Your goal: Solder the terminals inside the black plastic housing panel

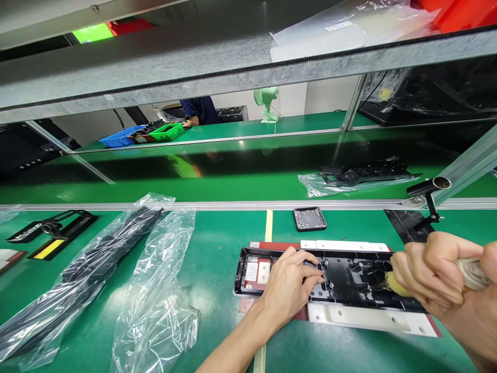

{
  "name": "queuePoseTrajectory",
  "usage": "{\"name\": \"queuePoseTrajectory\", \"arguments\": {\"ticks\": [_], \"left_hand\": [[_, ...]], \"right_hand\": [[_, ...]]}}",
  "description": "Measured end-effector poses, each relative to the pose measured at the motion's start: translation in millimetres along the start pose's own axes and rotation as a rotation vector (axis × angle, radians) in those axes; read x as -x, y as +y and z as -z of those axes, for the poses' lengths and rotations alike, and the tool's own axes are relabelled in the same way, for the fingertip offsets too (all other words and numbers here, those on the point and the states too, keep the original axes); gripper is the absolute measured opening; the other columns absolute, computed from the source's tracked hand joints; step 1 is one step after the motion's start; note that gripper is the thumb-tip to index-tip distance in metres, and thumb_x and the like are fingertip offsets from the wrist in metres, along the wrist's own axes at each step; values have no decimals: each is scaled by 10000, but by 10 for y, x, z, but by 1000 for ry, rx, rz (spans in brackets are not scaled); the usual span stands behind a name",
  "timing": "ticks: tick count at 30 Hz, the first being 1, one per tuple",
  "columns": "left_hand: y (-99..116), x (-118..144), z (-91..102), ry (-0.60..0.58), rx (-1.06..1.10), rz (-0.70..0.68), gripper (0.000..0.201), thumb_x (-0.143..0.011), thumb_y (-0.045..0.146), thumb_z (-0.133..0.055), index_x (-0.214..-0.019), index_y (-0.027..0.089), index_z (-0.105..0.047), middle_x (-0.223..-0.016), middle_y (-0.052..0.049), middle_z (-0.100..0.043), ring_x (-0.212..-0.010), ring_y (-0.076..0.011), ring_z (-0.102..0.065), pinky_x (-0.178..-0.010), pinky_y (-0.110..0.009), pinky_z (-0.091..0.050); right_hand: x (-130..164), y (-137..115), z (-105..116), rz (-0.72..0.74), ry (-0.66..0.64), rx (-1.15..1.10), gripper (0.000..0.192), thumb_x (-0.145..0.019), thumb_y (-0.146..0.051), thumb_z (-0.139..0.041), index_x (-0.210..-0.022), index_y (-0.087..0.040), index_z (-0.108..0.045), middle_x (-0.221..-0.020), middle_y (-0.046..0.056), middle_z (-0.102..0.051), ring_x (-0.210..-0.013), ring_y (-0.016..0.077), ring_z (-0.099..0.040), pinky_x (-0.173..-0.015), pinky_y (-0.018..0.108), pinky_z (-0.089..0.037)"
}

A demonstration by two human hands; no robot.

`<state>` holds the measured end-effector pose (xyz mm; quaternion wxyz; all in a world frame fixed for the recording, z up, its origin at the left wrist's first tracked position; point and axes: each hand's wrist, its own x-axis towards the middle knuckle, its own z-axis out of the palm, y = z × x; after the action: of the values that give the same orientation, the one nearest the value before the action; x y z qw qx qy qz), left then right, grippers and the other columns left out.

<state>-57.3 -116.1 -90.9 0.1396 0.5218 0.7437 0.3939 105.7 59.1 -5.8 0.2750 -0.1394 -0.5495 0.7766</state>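
A long black plastic housing (pixel 349 274) lies open side up in a white and red jig (pixel 365 317) on the green bench. My left hand (pixel 289 287) rests on the housing's left-middle part, fingertips pressed onto it. My right hand (pixel 438 274) is closed around a screwdriver (pixel 471 272) with a yellowish tip end, which points into the right part of the housing. A small white label sits at the housing's left end (pixel 252 270).
A small black tray of screws (pixel 309 218) sits behind the jig. Two clear plastic bags (pixel 155 300), one with a black part inside (pixel 89 264), lie at left. A metal rail (pixel 233 205) divides bench from conveyor, where another bagged black part (pixel 361 173) lies. A person works far back (pixel 200 110).
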Motion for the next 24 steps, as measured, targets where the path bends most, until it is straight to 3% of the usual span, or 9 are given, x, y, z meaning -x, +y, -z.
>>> {"name": "queuePoseTrajectory", "arguments": {"ticks": [12,24], "left_hand": [[-2,6,-4,3,-9,-6,149,-953,236,-670,-974,282,-810,-1132,20,-734,-927,-205,-585,-856,-393,-488],[-5,0,-8,-5,-12,-1,166,-963,240,-659,-981,302,-812,-1129,19,-731,-927,-199,-588,-871,-392,-481]], "right_hand": [[-19,-28,-24,0,4,3,585,-942,-630,-337,-541,-221,-454,-452,9,-272,-433,153,-313,-418,330,-302],[-39,-119,-171,20,6,54,545,-880,-609,-466,-503,-218,-432,-418,1,-277,-398,141,-295,-373,303,-302]]}}
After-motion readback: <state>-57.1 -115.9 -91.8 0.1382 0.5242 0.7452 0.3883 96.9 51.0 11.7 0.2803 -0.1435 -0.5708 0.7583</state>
